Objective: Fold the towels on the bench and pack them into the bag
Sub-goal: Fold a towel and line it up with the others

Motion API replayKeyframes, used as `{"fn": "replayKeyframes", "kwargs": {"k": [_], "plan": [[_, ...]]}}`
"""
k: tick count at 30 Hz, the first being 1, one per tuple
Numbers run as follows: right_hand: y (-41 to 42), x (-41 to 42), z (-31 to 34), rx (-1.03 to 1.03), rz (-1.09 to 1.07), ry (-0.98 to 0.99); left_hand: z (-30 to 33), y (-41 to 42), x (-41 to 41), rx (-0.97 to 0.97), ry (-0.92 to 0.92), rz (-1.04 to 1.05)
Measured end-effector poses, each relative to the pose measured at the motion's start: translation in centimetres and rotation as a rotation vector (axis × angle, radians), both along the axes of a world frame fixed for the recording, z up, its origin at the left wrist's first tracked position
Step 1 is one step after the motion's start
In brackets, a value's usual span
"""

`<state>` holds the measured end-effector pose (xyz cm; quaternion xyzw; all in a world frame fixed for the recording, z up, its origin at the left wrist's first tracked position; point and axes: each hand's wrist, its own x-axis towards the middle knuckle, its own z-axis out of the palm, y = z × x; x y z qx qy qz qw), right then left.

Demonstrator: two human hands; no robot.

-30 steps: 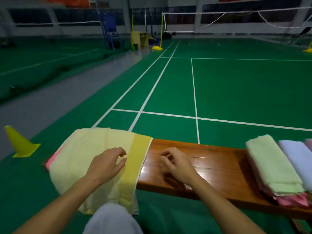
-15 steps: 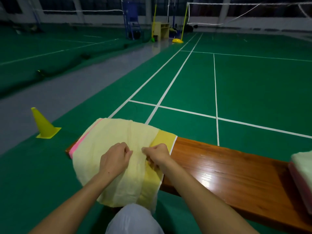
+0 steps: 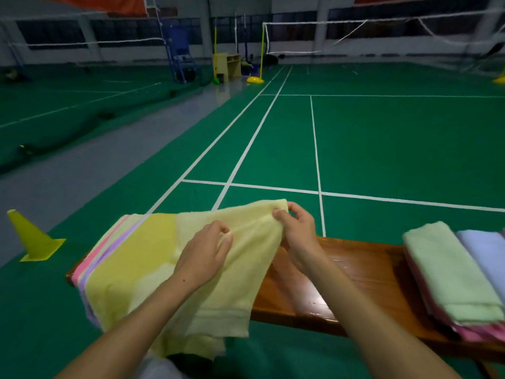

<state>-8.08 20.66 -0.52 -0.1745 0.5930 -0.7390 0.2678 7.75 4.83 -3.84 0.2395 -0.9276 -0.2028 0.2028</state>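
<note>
An indoor badminton hall. A green court floor point(image 3: 382, 138) marked with white lines point(image 3: 273, 187) stretches far ahead, with a grey walkway point(image 3: 82, 165) along its left. Nets point(image 3: 341, 23) hang across the far end on yellow posts point(image 3: 263, 50) with weighted bases. A blue umpire chair point(image 3: 179, 56) and a small yellow cabinet point(image 3: 228, 64) stand far off. A yellow cone point(image 3: 30, 236) sits near left, beside a wooden bench point(image 3: 355, 269).
</note>
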Motion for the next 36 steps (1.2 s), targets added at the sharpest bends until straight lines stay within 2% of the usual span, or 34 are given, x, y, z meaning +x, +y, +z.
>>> {"fn": "replayKeyframes", "kwargs": {"k": [4, 7, 9, 14, 15, 18, 20, 23, 28, 31, 36], "plan": [[7.7, -5.4, -0.8, 0.087, -0.169, 0.043, -3.2, 3.9, -3.6, 0.027, -0.326, -0.149], [12.5, -7.8, -2.9, 0.232, -0.245, 0.088, -6.5, 6.7, -5.9, -0.073, -0.623, -0.175], [14.7, -9.0, -5.1, 0.304, -0.249, 0.121, -7.5, 8.1, -7.4, -0.146, -0.667, -0.158], [17.5, -10.8, -10.1, 0.502, -0.185, 0.26, -7.2, 9.3, -9.4, -0.049, -0.581, -0.098], [17.7, -11.0, -10.6, 0.537, -0.182, 0.253, -7.0, 9.3, -9.5, -0.015, -0.514, -0.066], [18.4, -11.3, -11.5, 0.577, -0.218, 0.244, -7.1, 8.1, -10.0, 0.171, -0.16, 0.034], [18.6, -11.6, -11.6, 0.583, -0.22, 0.241, -6.7, 6.8, -10.1, 0.353, -0.069, 0.081], [19.1, -11.3, -10.9, 0.574, -0.17, 0.213, -5.3, 5.5, -9.9, 0.674, -0.092, 0.092], [20.6, -10.1, -9.4, 0.526, -0.095, 0.145, -3.5, 4.6, -8.4, 0.917, -0.213, -0.034], [21.5, -9.9, -8.2, 0.523, -0.116, 0.164, -2.4, 4.2, -7.8, 0.864, -0.198, -0.089], [22.2, -10.2, -5.4, 0.385, -0.163, 0.241, -0.3, 3.3, -7.1, 0.774, 0.068, -0.159]]}}
